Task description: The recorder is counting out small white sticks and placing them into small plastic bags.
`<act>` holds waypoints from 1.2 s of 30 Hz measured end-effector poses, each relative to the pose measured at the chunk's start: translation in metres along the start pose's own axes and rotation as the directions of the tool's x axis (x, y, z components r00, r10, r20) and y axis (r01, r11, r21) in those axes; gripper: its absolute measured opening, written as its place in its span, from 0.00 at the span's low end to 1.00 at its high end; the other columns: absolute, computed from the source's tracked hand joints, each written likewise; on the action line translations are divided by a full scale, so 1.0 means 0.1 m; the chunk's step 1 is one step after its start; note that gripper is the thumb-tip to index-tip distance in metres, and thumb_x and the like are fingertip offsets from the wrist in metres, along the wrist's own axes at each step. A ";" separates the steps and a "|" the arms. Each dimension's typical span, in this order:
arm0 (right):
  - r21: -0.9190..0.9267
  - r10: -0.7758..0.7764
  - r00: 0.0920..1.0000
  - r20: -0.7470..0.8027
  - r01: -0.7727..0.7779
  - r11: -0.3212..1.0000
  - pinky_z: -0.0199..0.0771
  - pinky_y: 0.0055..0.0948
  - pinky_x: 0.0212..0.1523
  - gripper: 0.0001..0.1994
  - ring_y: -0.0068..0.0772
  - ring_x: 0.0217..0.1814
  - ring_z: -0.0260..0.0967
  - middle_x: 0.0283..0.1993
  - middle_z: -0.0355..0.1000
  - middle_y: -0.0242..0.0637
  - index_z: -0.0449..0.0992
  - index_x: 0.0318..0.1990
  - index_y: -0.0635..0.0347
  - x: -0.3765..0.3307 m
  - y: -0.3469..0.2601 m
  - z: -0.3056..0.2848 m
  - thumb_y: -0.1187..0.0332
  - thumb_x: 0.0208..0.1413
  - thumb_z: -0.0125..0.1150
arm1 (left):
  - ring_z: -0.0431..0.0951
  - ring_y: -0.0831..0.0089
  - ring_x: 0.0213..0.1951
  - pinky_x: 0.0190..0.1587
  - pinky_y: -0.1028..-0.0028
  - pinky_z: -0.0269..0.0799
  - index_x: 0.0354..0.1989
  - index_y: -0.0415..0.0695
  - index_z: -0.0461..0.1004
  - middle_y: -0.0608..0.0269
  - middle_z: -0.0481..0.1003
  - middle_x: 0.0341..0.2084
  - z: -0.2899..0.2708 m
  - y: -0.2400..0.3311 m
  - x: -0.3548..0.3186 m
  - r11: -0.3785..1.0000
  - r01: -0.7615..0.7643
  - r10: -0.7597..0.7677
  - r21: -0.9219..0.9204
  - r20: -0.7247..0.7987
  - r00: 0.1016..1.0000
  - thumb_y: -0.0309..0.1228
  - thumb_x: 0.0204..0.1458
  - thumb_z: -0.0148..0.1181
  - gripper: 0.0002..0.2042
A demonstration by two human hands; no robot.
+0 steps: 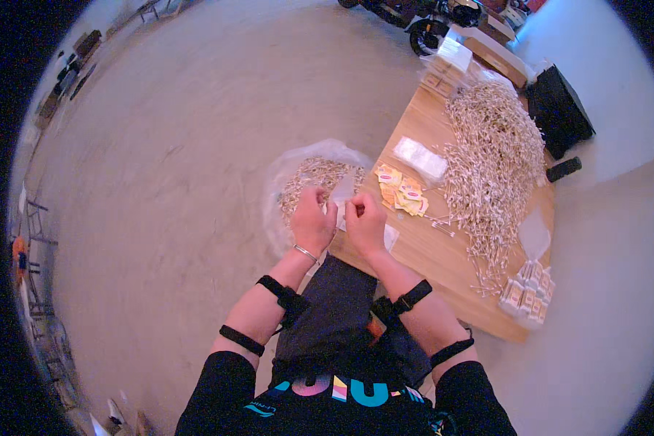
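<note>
Roughly between the two hands stands a small clear plastic bag (343, 187), its long axis seeming to run away from the body, leaning slightly right. It reaches beyond the fingers of the right hand (367, 221), which seems the nearer and looks to pinch its lower edge. The left hand (314, 225) curls at the other side; whether its fingers grip the film, I cannot tell. Beyond lies a large bag of cotton swabs (314, 174); rightward, the wooden surface (443, 265) bears yellow packets (403, 190) and heaped loose swabs (494, 160).
</note>
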State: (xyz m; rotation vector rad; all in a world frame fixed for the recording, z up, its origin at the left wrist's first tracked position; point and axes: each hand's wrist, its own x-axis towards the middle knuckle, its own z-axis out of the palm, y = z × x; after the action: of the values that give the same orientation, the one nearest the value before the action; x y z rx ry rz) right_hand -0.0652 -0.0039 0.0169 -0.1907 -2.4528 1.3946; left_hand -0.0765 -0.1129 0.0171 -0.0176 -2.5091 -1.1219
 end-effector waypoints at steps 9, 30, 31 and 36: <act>-0.052 0.050 0.996 0.080 -0.046 0.998 0.69 0.36 0.28 0.06 0.41 0.25 0.70 0.22 0.69 0.44 0.69 0.26 0.64 -0.03 0.02 0.04 0.71 0.46 0.57 | 0.76 0.62 0.23 0.25 0.68 0.71 0.40 0.40 0.61 0.54 0.74 0.21 0.13 -0.08 -0.05 0.794 0.350 -0.302 -0.497 0.177 0.937 0.29 0.48 0.54 0.13; -0.182 -0.133 0.978 0.160 0.162 0.970 0.68 0.40 0.29 0.05 0.46 0.28 0.70 0.25 0.70 0.44 0.71 0.26 0.60 0.16 0.12 0.28 0.69 0.46 0.57 | 0.76 0.60 0.22 0.23 0.65 0.70 0.28 0.45 0.66 0.58 0.74 0.18 0.04 -0.27 0.03 0.996 0.093 -0.092 -0.010 0.078 0.993 0.31 0.44 0.59 0.08; -0.192 -0.147 0.973 0.179 0.181 0.965 0.68 0.40 0.29 0.05 0.46 0.28 0.70 0.25 0.70 0.44 0.71 0.26 0.59 0.17 0.11 0.32 0.69 0.46 0.57 | 0.76 0.60 0.22 0.23 0.65 0.70 0.28 0.45 0.66 0.58 0.74 0.18 0.03 -0.29 0.03 0.995 0.103 -0.103 0.009 0.075 0.992 0.30 0.43 0.59 0.08; -0.290 -0.133 0.975 0.177 0.180 0.940 0.68 0.41 0.29 0.04 0.45 0.29 0.69 0.25 0.70 0.42 0.70 0.24 0.57 0.36 0.22 0.28 0.68 0.45 0.57 | 0.73 0.68 0.18 0.22 0.72 0.69 0.28 0.44 0.66 0.62 0.72 0.16 0.04 -0.46 0.02 0.976 0.115 -0.095 -0.186 0.116 0.989 0.34 0.46 0.60 0.10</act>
State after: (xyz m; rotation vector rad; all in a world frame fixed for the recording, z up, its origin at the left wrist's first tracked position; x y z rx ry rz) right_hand -0.1092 -0.0056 -0.0080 0.0492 -2.7354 0.9937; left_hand -0.0876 -0.1418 -0.0170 0.0028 -2.5094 -1.4388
